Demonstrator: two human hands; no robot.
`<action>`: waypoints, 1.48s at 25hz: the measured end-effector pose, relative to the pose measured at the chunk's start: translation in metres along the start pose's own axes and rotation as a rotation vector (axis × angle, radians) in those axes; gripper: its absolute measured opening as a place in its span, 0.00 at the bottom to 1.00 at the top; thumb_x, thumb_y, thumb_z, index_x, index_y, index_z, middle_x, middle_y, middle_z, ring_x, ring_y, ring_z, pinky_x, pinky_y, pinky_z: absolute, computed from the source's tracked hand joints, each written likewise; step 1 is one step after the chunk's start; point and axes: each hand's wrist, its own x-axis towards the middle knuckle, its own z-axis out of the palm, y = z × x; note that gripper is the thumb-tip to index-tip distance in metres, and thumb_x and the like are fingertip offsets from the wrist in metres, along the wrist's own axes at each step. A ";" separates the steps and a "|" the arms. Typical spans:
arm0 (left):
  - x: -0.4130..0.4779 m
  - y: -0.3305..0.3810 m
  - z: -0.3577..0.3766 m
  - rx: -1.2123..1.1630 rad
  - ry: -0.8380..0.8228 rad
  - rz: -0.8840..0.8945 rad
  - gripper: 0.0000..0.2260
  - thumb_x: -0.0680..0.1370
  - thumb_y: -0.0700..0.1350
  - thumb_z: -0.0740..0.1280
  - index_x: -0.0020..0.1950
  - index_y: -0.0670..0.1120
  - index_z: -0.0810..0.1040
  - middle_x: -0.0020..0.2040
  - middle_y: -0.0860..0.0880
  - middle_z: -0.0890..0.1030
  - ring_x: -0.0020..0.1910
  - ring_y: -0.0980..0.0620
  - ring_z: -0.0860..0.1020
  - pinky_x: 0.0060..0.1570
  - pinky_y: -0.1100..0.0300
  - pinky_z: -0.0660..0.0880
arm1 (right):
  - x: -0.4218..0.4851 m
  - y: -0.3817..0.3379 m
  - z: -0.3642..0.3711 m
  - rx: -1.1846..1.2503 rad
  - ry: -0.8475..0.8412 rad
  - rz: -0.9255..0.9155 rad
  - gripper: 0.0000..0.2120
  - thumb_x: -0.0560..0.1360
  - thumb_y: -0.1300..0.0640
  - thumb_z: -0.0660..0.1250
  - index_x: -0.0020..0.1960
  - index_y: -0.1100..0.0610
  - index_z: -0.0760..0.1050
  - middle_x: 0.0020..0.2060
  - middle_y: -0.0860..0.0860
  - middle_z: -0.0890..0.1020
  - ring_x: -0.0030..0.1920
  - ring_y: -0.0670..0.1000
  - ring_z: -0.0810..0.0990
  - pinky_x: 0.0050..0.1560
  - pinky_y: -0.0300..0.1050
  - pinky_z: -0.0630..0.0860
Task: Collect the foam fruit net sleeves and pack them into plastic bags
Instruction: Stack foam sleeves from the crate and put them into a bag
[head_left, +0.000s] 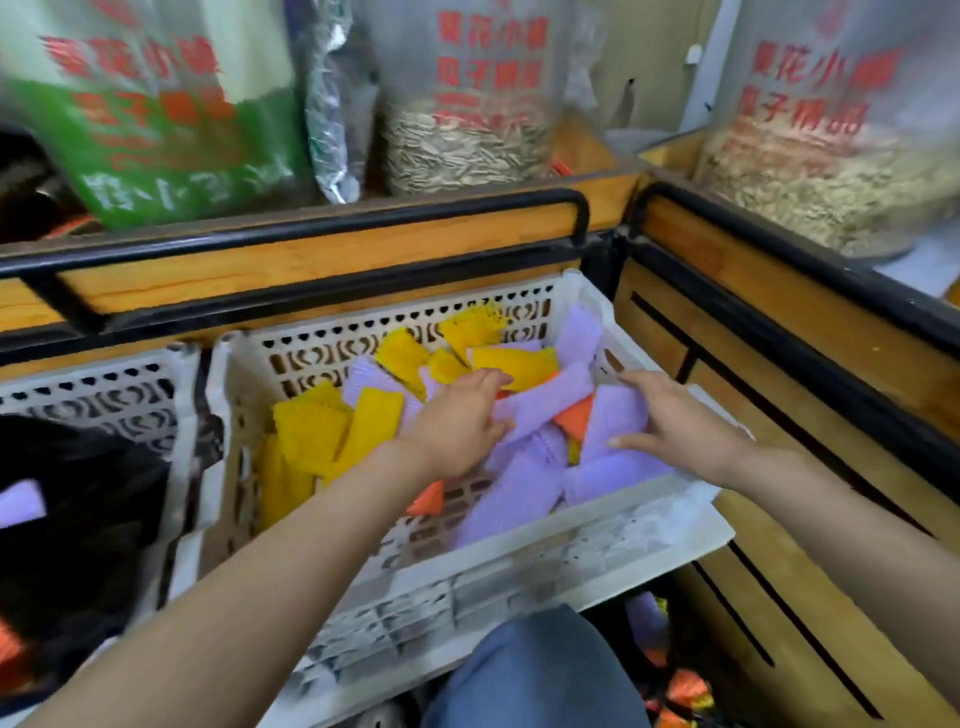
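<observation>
The step in hand is the collecting: both hands are down in the white perforated crate (519, 577), where the foam net sleeves lie in a loose heap. The purple sleeves (514, 499) lie to the right and front, the yellow sleeves (311, 431) to the left and back, and an orange sleeve (574, 415) lies between the two hands.

The left hand (457, 421) reaches in palm down, its fingers lightly bent over the purple and yellow sleeves and its thumb against a purple one. I cannot tell if it pinches anything yet. The right hand (670, 421) lies flat on the purple sleeves near the right wall of the crate, with fingers straight and spread, holding nothing.

In my judgement, the next move calls for drawing the two hands together, to press a bunch of the light sleeves between them. The bunch must then go to the black plastic bag (78, 519) in the neighbouring crate (104, 384) on the left, where one purple sleeve already shows.
</observation>
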 end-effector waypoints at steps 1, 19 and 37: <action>0.013 0.003 0.010 -0.038 -0.036 -0.023 0.25 0.78 0.44 0.65 0.73 0.41 0.62 0.72 0.43 0.65 0.71 0.46 0.64 0.67 0.56 0.61 | 0.000 0.002 0.003 0.035 0.023 -0.001 0.37 0.70 0.50 0.72 0.72 0.60 0.60 0.68 0.57 0.68 0.69 0.54 0.65 0.66 0.43 0.61; 0.027 0.022 0.032 -0.669 0.401 -0.339 0.03 0.82 0.43 0.57 0.52 0.44 0.66 0.38 0.50 0.71 0.35 0.55 0.68 0.35 0.59 0.63 | 0.002 -0.007 -0.006 0.400 0.234 -0.085 0.04 0.76 0.55 0.65 0.51 0.53 0.74 0.41 0.41 0.77 0.43 0.42 0.76 0.44 0.39 0.71; -0.020 -0.009 0.006 -0.925 0.528 -0.376 0.12 0.77 0.42 0.68 0.58 0.45 0.70 0.50 0.52 0.77 0.49 0.54 0.77 0.48 0.64 0.74 | 0.055 -0.042 0.007 0.286 0.026 0.023 0.29 0.73 0.49 0.69 0.70 0.56 0.64 0.64 0.52 0.72 0.63 0.49 0.72 0.63 0.41 0.68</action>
